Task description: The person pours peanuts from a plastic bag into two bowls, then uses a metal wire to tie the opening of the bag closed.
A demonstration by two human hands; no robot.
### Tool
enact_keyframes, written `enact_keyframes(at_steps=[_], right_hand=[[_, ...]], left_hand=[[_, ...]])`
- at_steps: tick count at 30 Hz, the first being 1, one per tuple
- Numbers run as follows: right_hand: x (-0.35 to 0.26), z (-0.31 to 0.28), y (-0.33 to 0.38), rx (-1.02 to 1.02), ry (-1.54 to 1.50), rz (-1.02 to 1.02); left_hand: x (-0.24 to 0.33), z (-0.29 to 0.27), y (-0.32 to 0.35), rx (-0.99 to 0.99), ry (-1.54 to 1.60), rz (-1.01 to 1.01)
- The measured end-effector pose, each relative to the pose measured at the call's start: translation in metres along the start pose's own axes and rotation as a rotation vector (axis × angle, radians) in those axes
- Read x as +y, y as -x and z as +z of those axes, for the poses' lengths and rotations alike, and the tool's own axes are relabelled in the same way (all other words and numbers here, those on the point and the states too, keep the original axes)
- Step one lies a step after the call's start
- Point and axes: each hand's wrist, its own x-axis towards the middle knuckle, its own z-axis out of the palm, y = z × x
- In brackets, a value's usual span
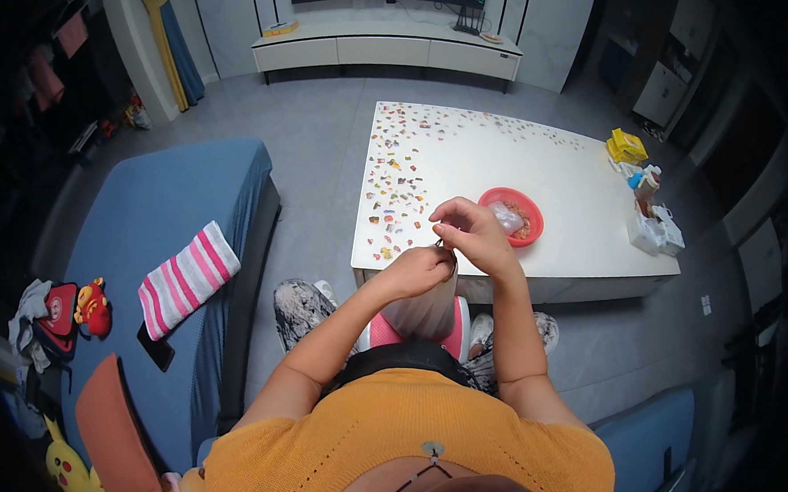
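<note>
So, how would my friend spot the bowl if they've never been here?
Look for the big white table in the middle. Near its front edge, just past the right hand, is the bowl. It's round and red, with a see-through bag inside, and far bigger than the tiny pieces scattered to its left.

Left hand [423, 270] curled closed, right hand [482, 235] just beside it, fingers [456, 210] bent.

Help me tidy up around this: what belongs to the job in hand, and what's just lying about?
Seems in use:
translucent bag, gripped by the left hand; right hand just above
possibly the red bowl and small coloured pieces on the white table

Just lying about, it seems:
striped towel
red toy
yellow packet
</note>
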Motion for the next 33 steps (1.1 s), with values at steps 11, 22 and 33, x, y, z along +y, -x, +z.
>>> enact_keyframes(at_steps=[11,22,33], right_hand=[[-0.032,-0.010,0.014,-0.384,0.159,-0.073],[0.012,0.005,-0.028,-0.423,-0.247,0.125],[0.037,0.002,-0.021,-0.090,-0.254,0.031]], left_hand=[[-0.022,0.005,0.003,0.020,0.428,-0.150],[-0.028,-0.008,0.007,-0.113,0.431,-0.152],[-0.030,-0.008,0.005,0.024,0.820,-0.254]])
